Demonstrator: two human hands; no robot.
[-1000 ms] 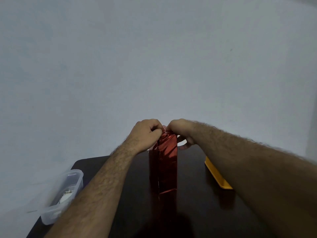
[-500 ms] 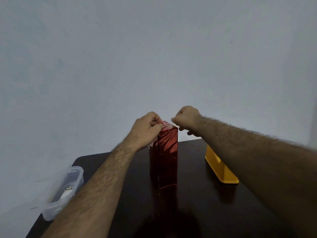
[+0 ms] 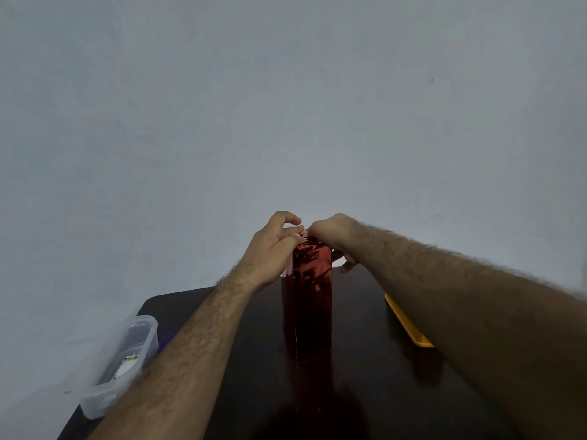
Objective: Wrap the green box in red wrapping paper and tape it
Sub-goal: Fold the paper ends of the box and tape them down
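Note:
A tall box covered in shiny red wrapping paper point(image 3: 309, 296) stands upright in the middle of the dark table point(image 3: 365, 376). No green of the box shows. My left hand point(image 3: 273, 246) sits at the top left of the box, its thumb and fingers pinching the paper at the top edge. My right hand point(image 3: 333, 236) is curled over the top right, gripping the paper there, with fingertips showing behind the box. The top end of the wrap is hidden by both hands.
A clear plastic container point(image 3: 124, 360) with small items sits at the table's left edge. A yellow tray point(image 3: 409, 325) lies to the right, partly behind my right forearm. A plain grey wall stands behind the table.
My right hand has come back down onto the top of the box after lifting slightly off it. My left hand's fingers have shifted at the top edge. The view has tilted a little.

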